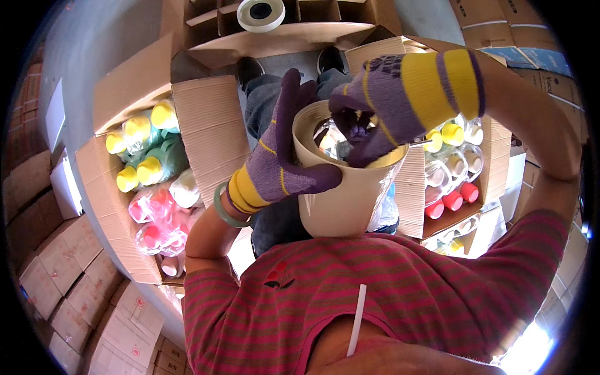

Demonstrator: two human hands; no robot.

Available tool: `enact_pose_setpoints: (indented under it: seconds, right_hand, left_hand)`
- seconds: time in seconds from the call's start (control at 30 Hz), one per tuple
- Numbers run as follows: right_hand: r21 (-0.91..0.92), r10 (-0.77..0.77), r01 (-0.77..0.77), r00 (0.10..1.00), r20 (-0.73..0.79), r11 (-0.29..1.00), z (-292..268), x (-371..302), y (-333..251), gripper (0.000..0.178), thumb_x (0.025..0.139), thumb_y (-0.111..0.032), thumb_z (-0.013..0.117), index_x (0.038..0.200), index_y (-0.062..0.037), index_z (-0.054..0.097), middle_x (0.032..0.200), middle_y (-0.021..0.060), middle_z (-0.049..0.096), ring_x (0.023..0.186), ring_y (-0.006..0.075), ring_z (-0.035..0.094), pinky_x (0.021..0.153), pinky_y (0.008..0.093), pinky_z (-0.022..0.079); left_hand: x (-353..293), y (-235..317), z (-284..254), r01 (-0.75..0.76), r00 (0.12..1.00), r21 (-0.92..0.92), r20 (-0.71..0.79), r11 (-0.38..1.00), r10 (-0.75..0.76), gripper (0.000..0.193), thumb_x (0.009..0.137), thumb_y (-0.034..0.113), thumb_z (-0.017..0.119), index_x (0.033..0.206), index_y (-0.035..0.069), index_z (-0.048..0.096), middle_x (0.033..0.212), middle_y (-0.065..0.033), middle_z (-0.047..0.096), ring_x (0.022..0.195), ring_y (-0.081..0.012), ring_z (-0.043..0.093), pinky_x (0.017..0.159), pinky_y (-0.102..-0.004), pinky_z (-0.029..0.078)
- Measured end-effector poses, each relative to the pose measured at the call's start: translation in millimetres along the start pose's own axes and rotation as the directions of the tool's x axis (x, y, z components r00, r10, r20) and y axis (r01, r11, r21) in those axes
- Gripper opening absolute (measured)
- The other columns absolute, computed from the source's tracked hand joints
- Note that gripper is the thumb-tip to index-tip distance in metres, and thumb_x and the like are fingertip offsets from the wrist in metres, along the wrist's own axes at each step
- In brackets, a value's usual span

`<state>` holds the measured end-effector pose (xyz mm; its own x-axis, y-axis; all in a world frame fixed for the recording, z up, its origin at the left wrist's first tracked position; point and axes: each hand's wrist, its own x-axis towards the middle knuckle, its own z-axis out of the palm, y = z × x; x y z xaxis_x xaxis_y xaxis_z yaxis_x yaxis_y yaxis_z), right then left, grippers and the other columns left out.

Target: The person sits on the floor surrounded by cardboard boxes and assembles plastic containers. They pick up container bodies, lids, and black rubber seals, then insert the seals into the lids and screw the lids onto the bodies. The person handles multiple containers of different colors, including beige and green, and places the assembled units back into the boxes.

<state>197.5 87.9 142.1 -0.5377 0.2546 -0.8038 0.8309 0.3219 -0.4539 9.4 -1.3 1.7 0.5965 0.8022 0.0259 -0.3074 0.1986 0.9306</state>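
A cream-coloured round vessel [347,209], wide-mouthed like a vacuum jug's body, rests upright against my lap and shirt. My left hand [278,150], in a purple and yellow knit glove, holds its left side, palm against the wall, thumb across the front and fingers stretched upward. Gloved the same way, my right hand [381,103] reaches over from the right with curled fingers in the mouth. A shiny, mirror-like surface shows inside. Whatever the right fingertips grip is hidden. Beyond the vessel, a white ring-shaped lid [261,14] with a dark centre lies on a divided carton [281,42].
To the left stands an open carton [206,137] of bottles with yellow and red caps. Another open carton [494,162] of capped bottles stands on the right. Stacked closed boxes [69,269] line the left side, and more boxes [509,22] rise at the far right.
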Motion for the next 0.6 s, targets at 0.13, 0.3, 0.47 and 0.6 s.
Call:
enact_pose_setpoints:
  seconds: [0.13,0.3,0.47,0.6]
  right_hand:
    - [-0.036,0.087,-0.084,0.992,0.09,0.996,-5.2,7.3,-6.3,0.05,0.077,-0.032,0.081,0.115,-0.0066,0.061,0.094,0.0072,0.071,0.088,0.022,0.069,0.076,0.0344,0.053]
    - [-0.036,-0.174,0.178,0.979,0.103,0.983,4.9,17.5,14.9,0.052,0.075,-0.028,0.083,0.117,-0.0079,0.059,0.095,0.0065,0.071,0.089,0.0234,0.069,0.076,0.035,0.052]
    - [-0.03,-0.214,0.214,0.977,0.002,0.976,24.6,0.7,26.5,0.055,0.073,-0.024,0.084,0.119,-0.0091,0.058,0.095,0.0057,0.071,0.089,0.0245,0.068,0.074,0.0348,0.052]
    - [-0.143,-0.329,0.33,0.944,0.033,0.933,27.9,20.1,29.0,0.058,0.072,-0.022,0.086,0.12,-0.01,0.057,0.095,0.005,0.07,0.089,0.0254,0.068,0.073,0.0346,0.051]
  left_hand:
    - [-3.0,-2.1,-4.1,-0.006,1.0,0.044,-0.009,0.999,0.006,0.138,0.064,0.013,0.092,0.157,0.015,-0.01,0.158,-0.0207,0.021,0.143,-0.0288,0.032,0.115,-0.042,0.03]
    - [-5.7,-1.6,-1.4,-0.019,0.998,-0.06,-0.061,0.998,0.016,0.137,0.063,0.02,0.092,0.157,0.014,-0.008,0.159,-0.019,0.021,0.143,-0.0295,0.031,0.115,-0.0432,0.028]
    - [5.5,-0.9,6.9,-0.031,0.995,-0.062,0.092,0.998,0.036,0.139,0.065,0.013,0.092,0.156,0.016,-0.013,0.156,-0.0181,0.025,0.141,-0.0282,0.035,0.114,-0.0434,0.03]
    - [-7.2,-6.4,16.8,-0.093,0.995,0.048,0.036,0.995,0.091,0.143,0.063,0.014,0.093,0.155,0.014,-0.016,0.153,-0.0185,0.03,0.139,-0.0286,0.037,0.113,-0.0433,0.031]
